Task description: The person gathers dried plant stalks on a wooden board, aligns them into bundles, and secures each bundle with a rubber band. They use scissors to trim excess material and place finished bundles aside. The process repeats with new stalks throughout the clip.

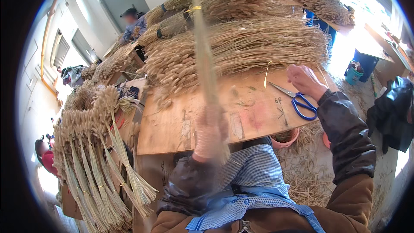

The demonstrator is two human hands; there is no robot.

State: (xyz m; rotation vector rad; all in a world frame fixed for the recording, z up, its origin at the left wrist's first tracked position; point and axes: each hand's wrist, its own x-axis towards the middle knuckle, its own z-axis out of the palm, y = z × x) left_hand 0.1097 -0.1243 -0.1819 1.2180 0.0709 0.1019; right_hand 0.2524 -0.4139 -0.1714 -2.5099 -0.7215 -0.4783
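Note:
My left hand [209,136], smeared by motion, is closed round the lower stems of a dried grass bundle [205,64]. The bundle stands nearly upright over the wooden board [172,121], fluffy heads at the top, with a yellow tie [197,7] below them. At the board's right side, my right hand [304,80] is raised with its fingers curled in; what they hold, if anything, is hidden. Just below that hand lie scissors [297,101] with blue handles, blades pointing left. A loose yellow tie [266,75] rests to the left of the hand.
A big heap of loose dried grass [241,45] covers the board's far side. Several tied bundles [92,155] lean at the left. A pink bucket [286,140] is under the near edge. Other people [131,23] are farther back; a teal bucket [354,73] stands right.

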